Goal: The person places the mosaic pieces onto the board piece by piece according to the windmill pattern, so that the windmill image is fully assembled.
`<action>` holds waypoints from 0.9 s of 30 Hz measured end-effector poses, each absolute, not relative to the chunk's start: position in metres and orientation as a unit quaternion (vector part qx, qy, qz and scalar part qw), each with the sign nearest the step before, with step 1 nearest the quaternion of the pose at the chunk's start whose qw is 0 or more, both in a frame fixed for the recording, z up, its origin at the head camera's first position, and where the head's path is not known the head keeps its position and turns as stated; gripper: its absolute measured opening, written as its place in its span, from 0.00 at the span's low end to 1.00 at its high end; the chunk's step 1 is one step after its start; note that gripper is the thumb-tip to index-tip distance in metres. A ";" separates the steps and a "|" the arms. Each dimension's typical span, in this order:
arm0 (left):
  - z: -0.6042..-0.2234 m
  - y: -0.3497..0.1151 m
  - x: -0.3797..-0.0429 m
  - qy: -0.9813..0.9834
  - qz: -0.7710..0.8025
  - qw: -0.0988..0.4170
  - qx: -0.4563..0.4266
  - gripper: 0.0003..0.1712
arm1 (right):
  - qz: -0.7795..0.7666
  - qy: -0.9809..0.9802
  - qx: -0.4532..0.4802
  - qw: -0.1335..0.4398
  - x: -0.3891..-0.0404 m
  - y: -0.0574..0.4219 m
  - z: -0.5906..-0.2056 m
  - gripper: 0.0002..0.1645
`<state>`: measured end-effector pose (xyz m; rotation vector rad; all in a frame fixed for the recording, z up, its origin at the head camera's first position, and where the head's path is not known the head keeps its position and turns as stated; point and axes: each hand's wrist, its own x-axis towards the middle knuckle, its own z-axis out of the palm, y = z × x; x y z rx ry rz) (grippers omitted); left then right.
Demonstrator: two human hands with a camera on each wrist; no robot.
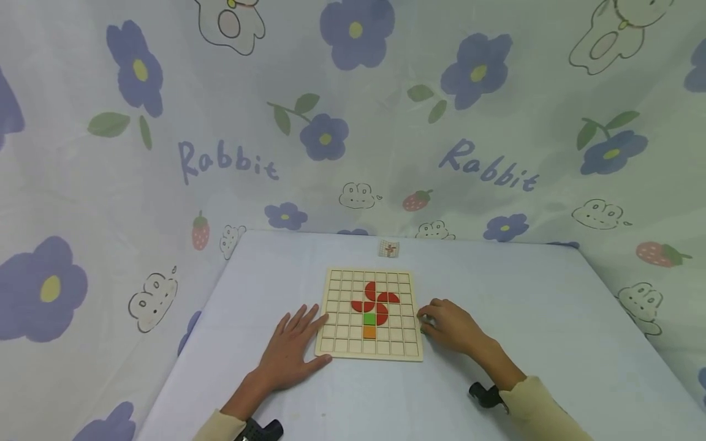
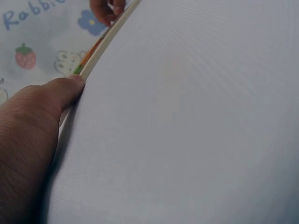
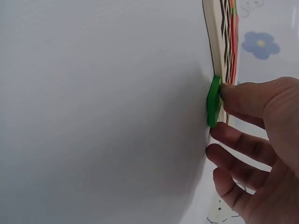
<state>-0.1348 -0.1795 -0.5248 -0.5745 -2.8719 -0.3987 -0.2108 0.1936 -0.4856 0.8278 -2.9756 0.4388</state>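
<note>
A square wooden grid board (image 1: 342, 349) lies flat on the white table. Set in its cells are several red quarter-round pieces (image 1: 370, 290) in a pinwheel, a green square (image 1: 369, 318) and, just below that, an orange square (image 1: 369, 332). My left hand (image 1: 289, 355) rests at the board's left edge with fingers spread, the thumb (image 2: 70, 86) touching the board's side. Beside the right edge, my right hand (image 1: 455, 324) pinches a flat green piece (image 3: 214, 101); its full outline is hidden, since it shows nearly edge-on.
A small pattern card (image 1: 388, 248) with a red pinwheel lies behind the board near the table's back edge. Patterned cloth (image 1: 358, 159) hangs at the back and sides of the table. Black camera mounts (image 1: 485, 395) sit at both wrists.
</note>
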 end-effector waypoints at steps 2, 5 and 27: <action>-0.525 -0.180 -0.135 -0.968 -0.130 0.091 -0.193 0.49 | 0.149 -0.952 0.269 0.007 -0.210 0.196 -0.486 0.10; -0.525 -0.180 -0.134 -0.969 -0.129 0.090 -0.191 0.49 | 0.168 -0.945 0.281 0.004 -0.208 0.199 -0.486 0.09; -0.528 -0.182 -0.135 -0.971 -0.123 0.087 -0.185 0.49 | 0.173 -0.931 0.319 0.033 -0.207 0.199 -0.489 0.11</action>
